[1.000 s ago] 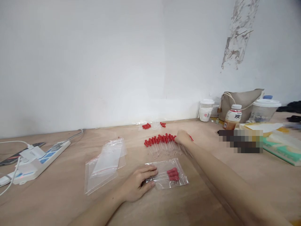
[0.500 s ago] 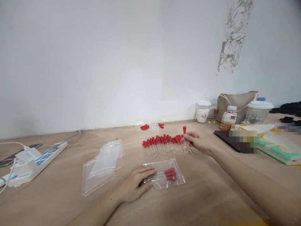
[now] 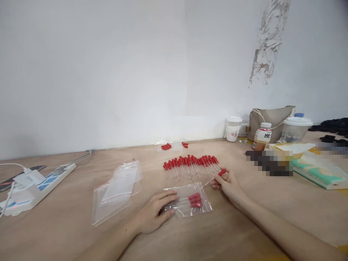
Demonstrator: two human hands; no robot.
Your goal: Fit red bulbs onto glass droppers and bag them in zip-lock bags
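Observation:
My left hand point(image 3: 159, 210) lies over the left end of a clear zip bag point(image 3: 205, 210), its fingers and thumb spread and resting on the plastic. Inside that bag are a few glass droppers with red rubber bulbs point(image 3: 195, 200), the bulbs toward the right. My right hand point(image 3: 227, 183) pinches one dropper point(image 3: 222, 172) near its red bulb. Its thin glass tip slants down and left to just above the bag's upper right corner. Behind the bag, many more droppers point(image 3: 187, 163) lie side by side in a row, bulbs away from me.
Flat zip bags point(image 3: 119, 188) are stacked to the left. Loose red bulbs point(image 3: 166, 146) lie on plastic near the wall. A power strip point(image 3: 40, 192) with plugs sits far left. At right stand a lidded cup point(image 3: 233, 129), a bottle point(image 3: 262, 137), a bag point(image 3: 268, 121) and a tissue pack point(image 3: 320, 169).
My right hand has moved from the right end of the row toward me, bringing the dropper from upright to slanted near the zip bag. My left hand has stayed on the bag.

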